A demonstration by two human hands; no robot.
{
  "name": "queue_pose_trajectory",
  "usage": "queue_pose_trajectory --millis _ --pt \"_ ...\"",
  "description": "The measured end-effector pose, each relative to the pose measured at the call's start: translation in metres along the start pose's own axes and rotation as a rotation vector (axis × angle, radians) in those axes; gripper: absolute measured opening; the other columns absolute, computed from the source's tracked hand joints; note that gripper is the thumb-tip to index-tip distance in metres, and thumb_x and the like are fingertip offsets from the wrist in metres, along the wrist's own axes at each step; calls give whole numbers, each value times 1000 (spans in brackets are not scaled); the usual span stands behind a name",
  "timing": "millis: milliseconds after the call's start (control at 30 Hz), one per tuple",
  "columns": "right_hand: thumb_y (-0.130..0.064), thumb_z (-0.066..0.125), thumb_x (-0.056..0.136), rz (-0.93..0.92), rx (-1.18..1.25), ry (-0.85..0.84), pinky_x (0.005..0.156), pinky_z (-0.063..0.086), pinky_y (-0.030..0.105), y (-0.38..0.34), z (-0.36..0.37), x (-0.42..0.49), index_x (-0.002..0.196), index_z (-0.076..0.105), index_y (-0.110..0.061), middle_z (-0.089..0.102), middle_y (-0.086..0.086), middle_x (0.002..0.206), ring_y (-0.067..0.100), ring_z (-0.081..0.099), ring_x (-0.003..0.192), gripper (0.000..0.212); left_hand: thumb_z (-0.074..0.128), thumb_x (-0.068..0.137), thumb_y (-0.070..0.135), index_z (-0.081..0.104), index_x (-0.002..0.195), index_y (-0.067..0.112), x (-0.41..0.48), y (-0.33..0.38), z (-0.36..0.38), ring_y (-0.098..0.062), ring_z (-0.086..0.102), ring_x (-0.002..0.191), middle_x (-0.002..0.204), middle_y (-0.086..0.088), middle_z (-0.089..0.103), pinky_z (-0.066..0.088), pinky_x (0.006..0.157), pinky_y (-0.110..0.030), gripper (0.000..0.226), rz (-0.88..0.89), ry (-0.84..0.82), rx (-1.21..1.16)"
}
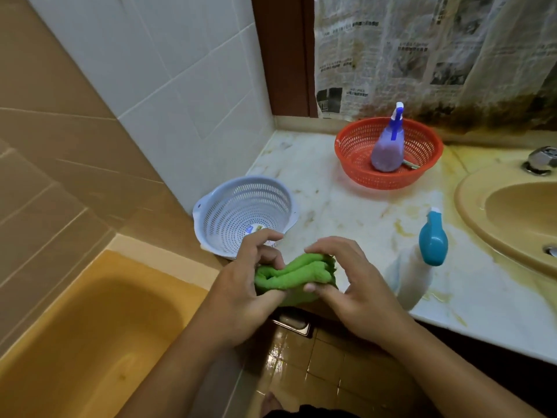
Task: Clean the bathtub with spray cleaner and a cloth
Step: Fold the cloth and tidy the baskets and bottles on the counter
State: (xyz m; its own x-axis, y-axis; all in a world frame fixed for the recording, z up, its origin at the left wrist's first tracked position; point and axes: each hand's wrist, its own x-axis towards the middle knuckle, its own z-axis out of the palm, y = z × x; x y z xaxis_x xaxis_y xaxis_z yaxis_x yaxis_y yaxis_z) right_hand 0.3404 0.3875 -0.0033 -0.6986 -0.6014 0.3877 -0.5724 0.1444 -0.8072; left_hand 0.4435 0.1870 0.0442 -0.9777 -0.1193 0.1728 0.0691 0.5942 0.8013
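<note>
Head view, single frame.

- Left hand (241, 292): fingers curled, gripping the left end of a bunched green cloth (294, 276). The forefinger arches up above the rest, in front of the colander rim.
- Right hand (363, 292): fingers arched over the right end of the same cloth, thumb pressed in from the near side. Both hands have hold of it; neither is spread flat.
- The cloth sits rolled in thick folds between my two hands, at the near edge of the marble countertop (328, 188), above the wet tiled floor (319, 366).
- Yellow bathtub (90, 327): lower left, below and beside the hands. Inside looks bare; I cannot tell wet from dry.
- White spray bottle with a teal head (433, 244): upright on the countertop, just right of my right hand, not touched.
- Purple spray bottle (388, 146): upright inside a red mesh basket (388, 184) at the back of the countertop.
- Pale perforated colander (241, 211): on the left corner of the countertop, against the tiled wall.
- Beige wash basin (512, 215) at right, chrome tap (541, 161) behind it.
- Newspaper-print curtain (422, 55) behind the red basket, stained dark along its lower edge.
</note>
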Motion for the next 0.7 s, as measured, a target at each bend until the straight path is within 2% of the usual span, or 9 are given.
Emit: queue_pose_trajectory --millis 67,200,300,400,567,633,700 --pt "-48 71 86 0 27 -5 100 45 29 -1 7 7 118 58 -45 59 -21 121 17 55 122 35 82 78 3 42 136 44 -3 -4 -6 -27 65 103 109 6 61 55 86 -48 82 -14 16 9" --pt "-39 76 83 53 112 -22 86 45 21 -6 24 25 110 61 -43 66 -14 106 16 61 105 31 86 77 24 46 133 51 -8 -13 -19 -18 63 118 121 15 61 56 96 -44 74 -87 62 17" --pt "-21 80 87 46 211 -49 81 46 20 -14 36 45 108 63 -33 69 -11 100 15 64 96 30 83 80 35 46 134 51 -13 -22 -34 -15 64 115 121 17 62 55 97 -42 68 -123 109 47" --pt "-10 80 88 67 256 -92 83 48 19 -17 45 71 110 65 -26 70 -12 99 13 65 97 31 79 89 34 44 134 51 -12 -34 -50 -12 66 107 120 24 59 56 94 -40 60 -155 118 64" --pt "-24 79 89 54 133 -169 89 45 20 -6 67 120 110 65 -32 69 -13 101 13 62 103 26 74 89 42 43 136 49 6 -61 -75 -13 68 99 114 21 61 58 87 -40 57 -157 135 96" --pt "-30 75 88 23 36 -175 91 39 14 0 77 144 109 64 -33 66 -16 106 6 56 107 24 76 90 39 41 134 52 20 -75 -88 -14 67 97 113 22 60 58 85 -40 58 -174 141 112" --pt "-35 73 86 17 -58 -165 91 34 12 8 86 166 111 65 -32 63 -17 110 1 49 104 26 78 90 36 41 131 55 38 -89 -99 -13 66 93 112 21 58 58 83 -39 60 -196 142 139"
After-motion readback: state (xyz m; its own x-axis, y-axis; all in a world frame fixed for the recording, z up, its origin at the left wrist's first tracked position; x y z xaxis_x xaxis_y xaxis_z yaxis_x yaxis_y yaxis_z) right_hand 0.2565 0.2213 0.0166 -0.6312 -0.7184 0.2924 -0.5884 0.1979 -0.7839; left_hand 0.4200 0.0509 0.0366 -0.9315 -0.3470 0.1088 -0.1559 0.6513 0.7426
